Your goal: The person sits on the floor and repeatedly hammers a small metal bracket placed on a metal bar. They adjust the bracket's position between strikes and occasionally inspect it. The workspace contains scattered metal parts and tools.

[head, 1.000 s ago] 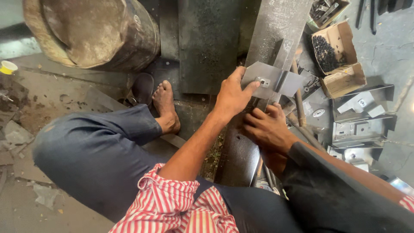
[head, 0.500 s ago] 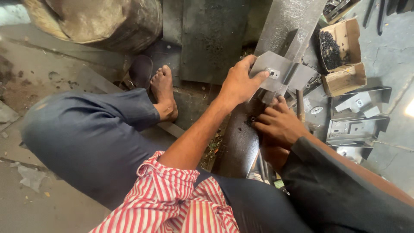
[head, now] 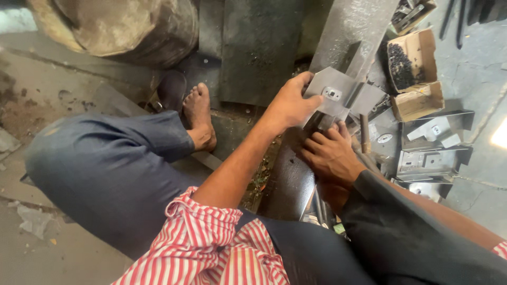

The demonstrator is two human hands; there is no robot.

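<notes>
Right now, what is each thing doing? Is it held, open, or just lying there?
Left hand: gripping the bent metal bracket.
Right hand: closed just under the bracket; what it holds is hidden.
Cardboard box: open, with small dark pieces inside.
Finished brackets: lying in a pile on the floor.

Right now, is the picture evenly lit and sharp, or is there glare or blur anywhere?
Head view: uneven light; a blown-out bright patch glares at the right edge, while the dark metal plate up top sits in shade. The left hand on the grey folded sheet-metal bracket looks sharp; the red-and-white striped shirt close below is slightly soft.
</notes>
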